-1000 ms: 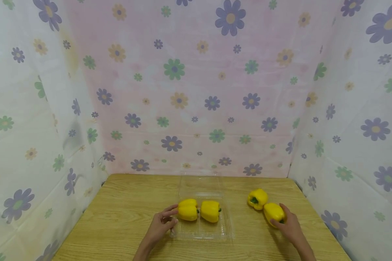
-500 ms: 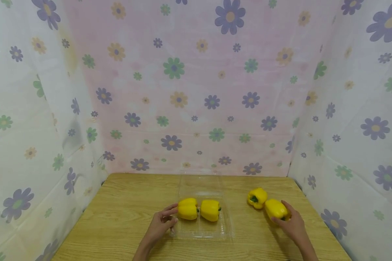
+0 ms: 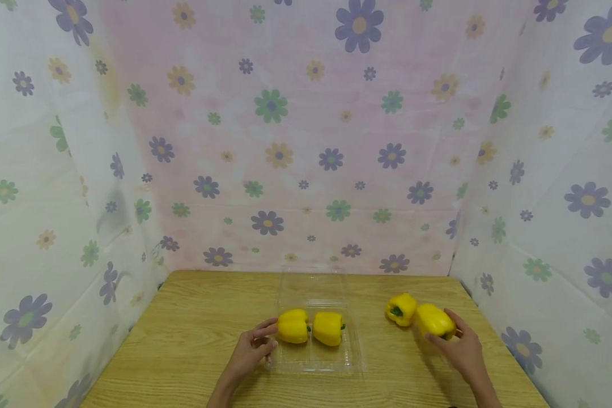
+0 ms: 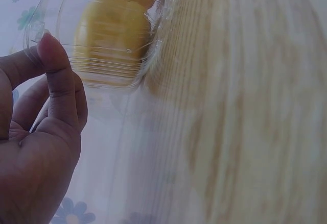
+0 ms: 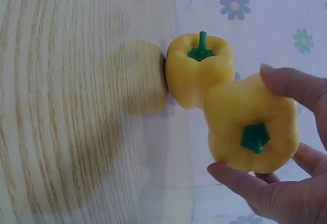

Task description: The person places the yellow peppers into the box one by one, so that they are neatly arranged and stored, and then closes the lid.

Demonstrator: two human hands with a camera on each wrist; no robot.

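In the head view, a clear plastic clamshell box (image 3: 331, 365) lies with its lid folded back. Two yellow bell peppers sit inside it, a left one (image 3: 293, 327) and a right one (image 3: 328, 330). My left hand (image 3: 247, 351) pinches the box's rim between thumb and fingertip, as the left wrist view shows at the thumb (image 4: 52, 55). Over at the right, my right hand (image 3: 464, 348) grips another yellow bell pepper (image 3: 435, 322) from its sides. Its green stem (image 5: 255, 137) faces the right wrist camera. Behind it, a further yellow bell pepper (image 3: 402, 306) rests on the table.
All this is on a wood-grain table (image 3: 209, 306). The see-through lid (image 3: 312, 286) extends toward the back edge. Flower-patterned sheets (image 3: 306, 141) enclose the table at the back and on both sides.
My right hand has raised its bell pepper slightly and shifted it a little right and away from me. My left hand stays at the box's rim.
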